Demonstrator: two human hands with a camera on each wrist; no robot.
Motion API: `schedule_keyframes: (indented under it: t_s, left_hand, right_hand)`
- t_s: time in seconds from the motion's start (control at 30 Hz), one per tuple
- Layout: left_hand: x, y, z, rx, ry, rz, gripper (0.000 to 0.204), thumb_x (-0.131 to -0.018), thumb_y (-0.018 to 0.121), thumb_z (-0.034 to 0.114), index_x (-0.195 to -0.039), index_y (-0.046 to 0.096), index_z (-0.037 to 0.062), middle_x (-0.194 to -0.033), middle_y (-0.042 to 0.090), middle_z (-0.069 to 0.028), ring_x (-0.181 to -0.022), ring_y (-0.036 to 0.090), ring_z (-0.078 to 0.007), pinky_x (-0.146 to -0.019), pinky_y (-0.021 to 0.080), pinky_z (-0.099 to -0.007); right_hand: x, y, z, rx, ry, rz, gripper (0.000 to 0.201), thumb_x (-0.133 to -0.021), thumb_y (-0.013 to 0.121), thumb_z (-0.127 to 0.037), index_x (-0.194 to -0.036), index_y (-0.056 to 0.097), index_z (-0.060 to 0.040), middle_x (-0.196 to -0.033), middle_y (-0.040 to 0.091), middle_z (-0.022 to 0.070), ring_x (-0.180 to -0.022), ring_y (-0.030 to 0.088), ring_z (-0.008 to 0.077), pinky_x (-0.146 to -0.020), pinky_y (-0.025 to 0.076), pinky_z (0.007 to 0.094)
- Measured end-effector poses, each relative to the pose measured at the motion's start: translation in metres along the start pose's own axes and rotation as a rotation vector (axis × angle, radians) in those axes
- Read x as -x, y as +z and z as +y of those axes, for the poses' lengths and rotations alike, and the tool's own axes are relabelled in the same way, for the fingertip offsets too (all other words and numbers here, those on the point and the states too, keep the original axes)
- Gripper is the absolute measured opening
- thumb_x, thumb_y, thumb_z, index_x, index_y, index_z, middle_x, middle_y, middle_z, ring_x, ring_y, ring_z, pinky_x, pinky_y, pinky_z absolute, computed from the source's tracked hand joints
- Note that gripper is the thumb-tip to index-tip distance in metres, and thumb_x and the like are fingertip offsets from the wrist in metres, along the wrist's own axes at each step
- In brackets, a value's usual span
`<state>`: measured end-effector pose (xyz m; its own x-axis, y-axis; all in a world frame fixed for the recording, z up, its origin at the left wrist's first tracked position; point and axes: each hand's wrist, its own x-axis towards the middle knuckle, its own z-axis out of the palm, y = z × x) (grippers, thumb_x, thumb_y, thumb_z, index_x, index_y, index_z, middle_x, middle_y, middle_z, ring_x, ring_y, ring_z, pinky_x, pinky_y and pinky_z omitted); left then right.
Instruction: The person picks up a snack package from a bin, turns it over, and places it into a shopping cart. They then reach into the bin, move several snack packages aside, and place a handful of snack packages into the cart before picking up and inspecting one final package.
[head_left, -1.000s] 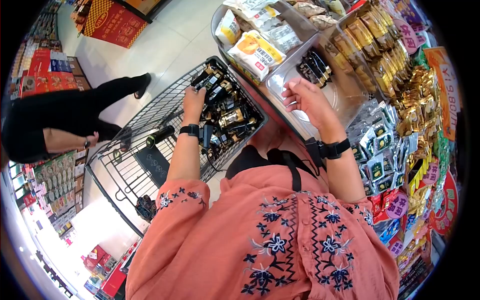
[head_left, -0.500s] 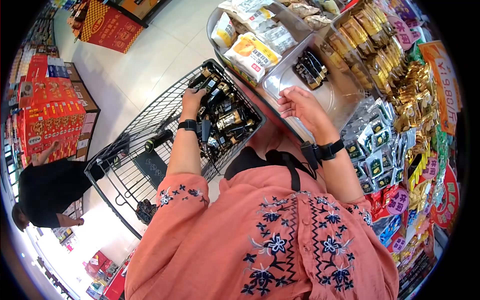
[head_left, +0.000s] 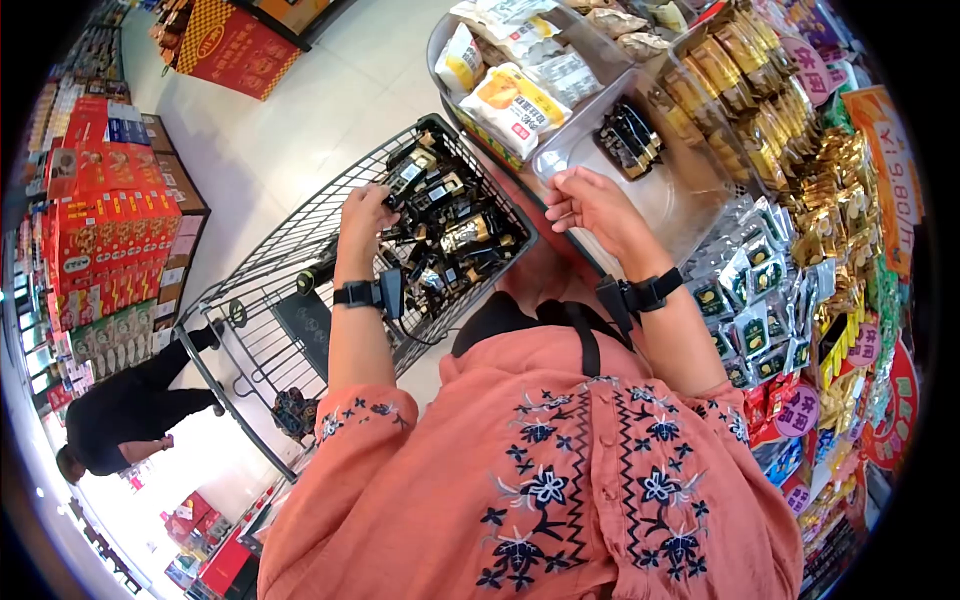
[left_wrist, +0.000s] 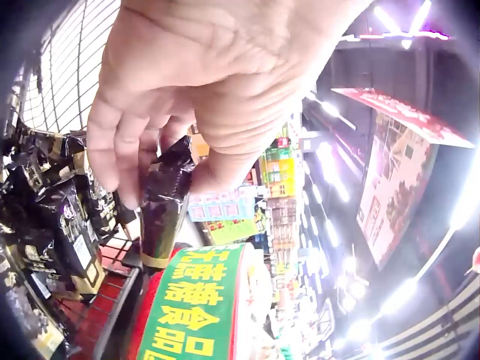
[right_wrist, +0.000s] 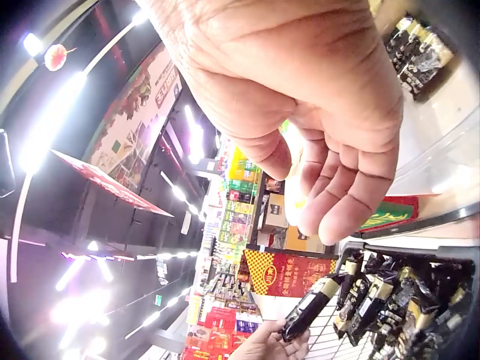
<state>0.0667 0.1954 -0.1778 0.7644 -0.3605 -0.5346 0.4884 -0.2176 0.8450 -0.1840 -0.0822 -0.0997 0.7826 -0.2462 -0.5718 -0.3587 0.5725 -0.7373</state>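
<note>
My left hand (head_left: 365,218) is over the shopping cart's side and pinches a small black-and-gold snack packet (left_wrist: 161,214) between thumb and fingers. The packet (right_wrist: 307,309) also shows in the right wrist view, jutting from that hand. Below it, many similar black packets (head_left: 440,215) lie heaped at the far end of the cart (head_left: 262,290). My right hand (head_left: 592,208) hovers at the near edge of a clear plastic bin (head_left: 690,205), fingers loosely bent and holding nothing. A small row of the same dark packets (head_left: 630,140) lies in that bin.
A bin of white cake packs (head_left: 515,105) stands beside the clear one. Gold packets (head_left: 745,60) and silver packets (head_left: 755,300) are heaped to the right. Red boxes (head_left: 110,240) are stacked at left, where a person in black (head_left: 130,420) walks.
My left hand has drawn back a little left over the cart, and the packet in it shows. The right hand has shifted slightly left. The person in black has walked further away, toward the lower left.
</note>
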Motion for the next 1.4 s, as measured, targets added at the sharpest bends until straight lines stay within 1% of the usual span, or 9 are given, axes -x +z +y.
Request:
schedule_keyframes:
  t_s: [0.17,0.4,0.53,0.67,0.73,0.87,1.07,1.17,1.4]
  left_hand:
    - [0.068,0.028,0.049,0.142,0.074,-0.047,0.027,-0.092,0.059,0.011,-0.114,0.049,-0.0003,-0.095,0.057,-0.0058,-0.081,0.063,-0.0172,-0.072,0.054,-0.0306]
    - [0.125,0.110,0.079,-0.037,0.587,-0.051,0.030,-0.090,0.064,0.005,-0.115,0.048,-0.0002,-0.099,0.054,-0.0057,-0.081,0.054,-0.0100,-0.072,0.047,-0.0229]
    - [0.137,0.150,0.081,-0.660,1.150,-0.009,0.036,-0.078,0.072,0.000,-0.108,0.053,0.0013,-0.103,0.056,-0.0122,-0.098,0.057,-0.0245,-0.083,0.049,-0.0340]
    - [0.147,0.181,0.082,-0.747,1.254,-0.338,0.044,-0.075,0.078,0.007,-0.113,0.057,0.0027,-0.113,0.058,-0.0165,-0.104,0.056,-0.0335,-0.089,0.048,-0.0400]
    - [0.147,0.186,0.086,-0.694,1.215,-0.357,0.043,-0.079,0.075,0.010,-0.117,0.057,0.0019,-0.114,0.058,-0.0151,-0.102,0.058,-0.0269,-0.087,0.049,-0.0359]
    - [0.112,0.183,0.101,-0.390,0.676,-0.281,0.030,-0.097,0.059,0.019,-0.120,0.056,-0.0009,-0.112,0.062,-0.0102,-0.100,0.060,-0.0166,-0.084,0.048,-0.0304]
    - [0.076,0.192,0.111,-0.211,0.290,-0.573,0.051,-0.102,0.049,0.041,-0.130,0.056,-0.0016,-0.104,0.064,-0.0073,-0.084,0.059,-0.0110,-0.076,0.047,-0.0243]
    - [0.085,0.205,0.115,-0.282,0.257,-0.590,0.041,-0.096,0.063,0.037,-0.117,0.063,0.0014,-0.086,0.061,-0.0002,-0.074,0.053,-0.0081,-0.066,0.042,-0.0214]
    - [0.068,0.205,0.101,-0.006,0.136,-0.535,0.033,-0.095,0.063,0.029,-0.113,0.062,0.0019,-0.087,0.064,-0.0003,-0.072,0.057,-0.0064,-0.061,0.045,-0.0212]
  right_hand:
    - [-0.001,0.035,-0.015,0.072,-0.048,-0.103,0.030,-0.096,0.060,-0.027,-0.113,0.057,-0.0022,-0.100,0.063,0.0091,-0.085,0.066,0.0171,-0.074,0.055,0.0298]
    - [0.005,0.077,-0.043,-0.148,-0.256,-0.171,0.055,-0.094,0.065,-0.031,-0.133,0.046,0.0018,-0.117,0.058,0.0097,-0.108,0.059,0.0181,-0.088,0.052,0.0329]
    - [0.003,0.064,-0.051,-0.271,-0.287,-0.179,0.054,-0.094,0.064,-0.032,-0.134,0.045,-0.0004,-0.116,0.058,0.0077,-0.108,0.058,0.0153,-0.086,0.052,0.0329]
    - [0.006,0.041,-0.049,-0.267,-0.295,-0.140,0.037,-0.095,0.063,-0.025,-0.122,0.053,-0.0011,-0.107,0.062,0.0066,-0.094,0.062,0.0145,-0.078,0.052,0.0290]
    - [0.006,0.021,-0.046,-0.371,-0.288,-0.196,0.028,-0.097,0.059,-0.020,-0.116,0.057,0.0007,-0.096,0.066,0.0129,-0.083,0.067,0.0192,-0.072,0.057,0.0315]
    - [0.014,-0.004,-0.041,-0.543,-0.122,-0.263,0.033,-0.099,0.055,-0.025,-0.115,0.057,0.0045,-0.097,0.069,0.0175,-0.081,0.070,0.0245,-0.063,0.061,0.0368]
    - [0.028,-0.014,-0.042,-0.449,-0.094,-0.251,0.038,-0.101,0.052,-0.031,-0.118,0.057,0.0026,-0.094,0.069,0.0159,-0.077,0.070,0.0239,-0.057,0.059,0.0329]
    - [0.035,-0.011,-0.049,-0.279,-0.094,-0.220,0.040,-0.101,0.052,-0.035,-0.115,0.059,0.0019,-0.092,0.069,0.0143,-0.074,0.069,0.0224,-0.057,0.058,0.0320]
    - [0.042,-0.030,-0.048,-0.346,-0.215,-0.075,0.032,-0.098,0.060,-0.025,-0.116,0.059,0.0015,-0.101,0.068,0.0133,-0.085,0.071,0.0257,-0.069,0.062,0.0374]
